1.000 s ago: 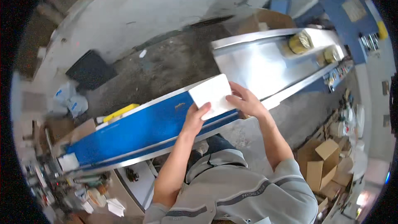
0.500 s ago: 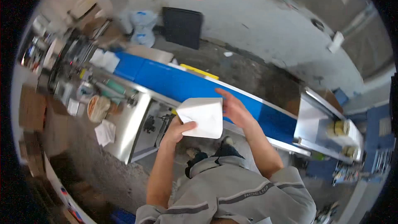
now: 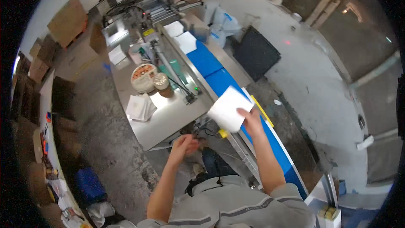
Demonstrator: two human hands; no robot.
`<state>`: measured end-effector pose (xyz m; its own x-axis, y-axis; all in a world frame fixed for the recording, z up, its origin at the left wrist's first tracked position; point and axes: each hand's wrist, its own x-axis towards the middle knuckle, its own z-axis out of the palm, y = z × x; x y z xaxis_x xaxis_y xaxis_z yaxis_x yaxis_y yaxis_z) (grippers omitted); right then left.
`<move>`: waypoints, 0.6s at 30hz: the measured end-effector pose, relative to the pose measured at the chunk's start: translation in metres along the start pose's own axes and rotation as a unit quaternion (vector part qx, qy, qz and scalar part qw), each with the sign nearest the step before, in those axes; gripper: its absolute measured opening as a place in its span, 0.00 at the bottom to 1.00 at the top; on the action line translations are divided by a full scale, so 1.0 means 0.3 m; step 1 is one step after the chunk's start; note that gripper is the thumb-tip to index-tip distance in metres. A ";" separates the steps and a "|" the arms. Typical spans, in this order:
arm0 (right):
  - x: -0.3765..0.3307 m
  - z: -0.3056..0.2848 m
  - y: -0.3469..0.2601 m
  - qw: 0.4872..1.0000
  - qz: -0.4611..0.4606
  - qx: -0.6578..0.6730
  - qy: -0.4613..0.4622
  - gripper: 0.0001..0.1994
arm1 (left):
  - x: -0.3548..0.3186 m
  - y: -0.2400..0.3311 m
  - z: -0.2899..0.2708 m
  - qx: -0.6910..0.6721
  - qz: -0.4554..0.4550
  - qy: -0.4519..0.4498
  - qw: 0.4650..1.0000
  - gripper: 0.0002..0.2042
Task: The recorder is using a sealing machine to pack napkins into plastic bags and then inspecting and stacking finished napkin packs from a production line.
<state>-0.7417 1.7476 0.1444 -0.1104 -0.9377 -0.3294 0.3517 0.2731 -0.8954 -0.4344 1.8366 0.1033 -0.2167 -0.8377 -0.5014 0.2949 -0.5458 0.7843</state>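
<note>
My right hand (image 3: 249, 120) has its fingers closed on the lower right corner of a flat white packet (image 3: 228, 109), square and plain on the side I see, held up over the near edge of the blue conveyor belt (image 3: 213, 69). My left hand (image 3: 184, 144) holds nothing — its fingers are loosely curled, hanging below the front edge of the steel desk (image 3: 177, 116), just off its corner. On the desk lie a small stack of white folded packets (image 3: 140, 107), a round tray with a patterned orange and white label (image 3: 143, 77) and a brown-lidded jar (image 3: 161, 83) right beside it. Farther up the belt two more white square packets (image 3: 180, 36) rest one behind the other, near the grey machine (image 3: 141, 6). A yellow strip (image 3: 261, 110) runs along the belt's far edge just beyond my packet. Brown cardboard boxes (image 3: 67, 19) stand on the floor to my left — flat-sided, unmarked from here — and a black square mat (image 3: 255, 52) lies on the concrete across the belt.
</note>
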 end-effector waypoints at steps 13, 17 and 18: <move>1.351 0.446 0.200 0.996 -0.020 0.086 0.022 0.31 | -0.105 -0.384 -0.269 0.138 -0.209 0.251 0.935 0.22; 1.375 0.514 0.366 0.991 0.024 0.111 0.073 0.34 | -0.066 -0.340 -0.259 0.154 -0.210 0.242 0.935 0.22; 1.413 0.465 0.410 0.992 0.007 0.070 0.103 0.35 | -0.031 -0.341 -0.253 0.154 -0.211 0.233 0.937 0.22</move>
<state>-0.6154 1.3538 -0.0636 -0.2871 -0.8667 -0.4079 0.4787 0.2390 -0.8448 -0.3920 1.8985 -0.0001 0.1982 -0.5062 -0.8394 -0.0225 -0.8585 0.5124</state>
